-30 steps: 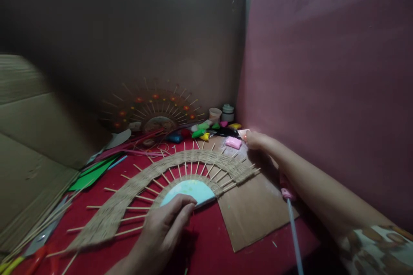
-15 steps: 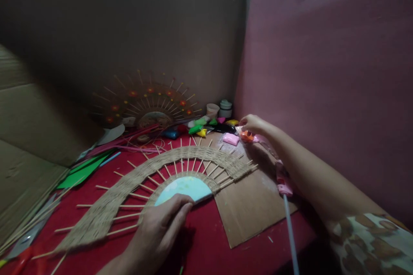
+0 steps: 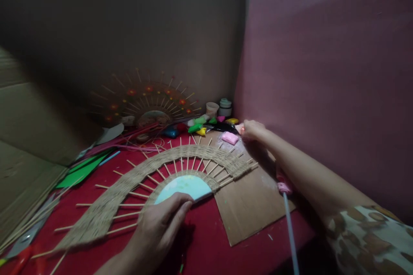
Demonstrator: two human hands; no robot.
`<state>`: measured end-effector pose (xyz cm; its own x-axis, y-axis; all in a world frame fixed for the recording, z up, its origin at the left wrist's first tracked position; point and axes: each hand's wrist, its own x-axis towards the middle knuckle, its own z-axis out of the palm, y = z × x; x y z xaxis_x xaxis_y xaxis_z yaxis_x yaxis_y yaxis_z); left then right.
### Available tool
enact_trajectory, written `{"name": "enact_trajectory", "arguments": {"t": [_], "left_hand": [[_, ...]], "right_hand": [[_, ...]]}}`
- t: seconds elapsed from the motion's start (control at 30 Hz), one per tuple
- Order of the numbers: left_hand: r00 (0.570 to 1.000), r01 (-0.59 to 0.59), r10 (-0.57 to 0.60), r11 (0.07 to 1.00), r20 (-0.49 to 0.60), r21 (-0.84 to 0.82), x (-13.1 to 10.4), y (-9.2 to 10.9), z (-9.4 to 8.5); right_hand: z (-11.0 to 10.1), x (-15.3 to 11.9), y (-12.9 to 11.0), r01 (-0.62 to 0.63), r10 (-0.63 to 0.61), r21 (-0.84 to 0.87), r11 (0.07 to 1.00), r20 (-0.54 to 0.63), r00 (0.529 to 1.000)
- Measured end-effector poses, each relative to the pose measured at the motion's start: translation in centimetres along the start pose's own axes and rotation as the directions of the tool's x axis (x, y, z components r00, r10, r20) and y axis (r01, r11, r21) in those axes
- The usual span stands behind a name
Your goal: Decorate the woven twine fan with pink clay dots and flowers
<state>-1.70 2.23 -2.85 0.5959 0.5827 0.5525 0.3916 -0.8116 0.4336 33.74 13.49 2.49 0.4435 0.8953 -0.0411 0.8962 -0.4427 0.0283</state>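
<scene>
A half-round woven fan (image 3: 190,151) of straw-coloured weave on thin sticks lies on the red cloth, its right end over a cardboard sheet (image 3: 254,215). My left hand (image 3: 164,223) pinches the straight lower edge of the fan's pale blue half-circle centre (image 3: 183,188). Far off at the right, my right hand (image 3: 254,130) is closed among small bright packets. A bit of pale, orange-tinted wrapping (image 3: 240,128) shows at its fingertips; the fingers hide the rest. Just left of that hand sits a pink packet (image 3: 230,138).
Glue gun (image 3: 284,187) with its clear stick lies under my right forearm. Behind stand a flower-decorated fan (image 3: 153,94), a cup (image 3: 212,109) and a lidded jar (image 3: 225,107). Scissors (image 3: 24,255) and green sheets (image 3: 82,169) lie left. Walls close in behind and at right.
My right hand has come down over the orange packet, which it now covers, and its fingers have closed. My left hand and the woven fan stay put.
</scene>
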Motion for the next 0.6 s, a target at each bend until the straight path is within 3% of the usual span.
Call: {"name": "enact_trajectory", "arguments": {"t": [0.13,0.27,0.4,0.6], "left_hand": [[1.0,-0.007,0.007,1.0,0.006,0.016,-0.1,-0.1,0.1],[1.0,0.005,-0.005,1.0,0.009,0.005,0.0,0.1,0.1],[1.0,0.011,-0.011,1.0,0.018,-0.014,0.0,0.3,0.0],[0.998,0.035,-0.034,0.999,0.048,-0.03,0.1,0.2,0.0]], "right_hand": [[-0.6,0.8,0.5,0.046,-0.045,0.04,0.998,-0.031,0.999],[-0.7,0.6,1.1,0.121,-0.121,0.014,0.993,0.041,0.992],[0.1,-0.6,1.5,0.216,-0.209,-0.037,0.976,0.137,0.968],[1.3,-1.5,1.4,0.28,-0.264,-0.122,0.952,0.136,0.955]]}}
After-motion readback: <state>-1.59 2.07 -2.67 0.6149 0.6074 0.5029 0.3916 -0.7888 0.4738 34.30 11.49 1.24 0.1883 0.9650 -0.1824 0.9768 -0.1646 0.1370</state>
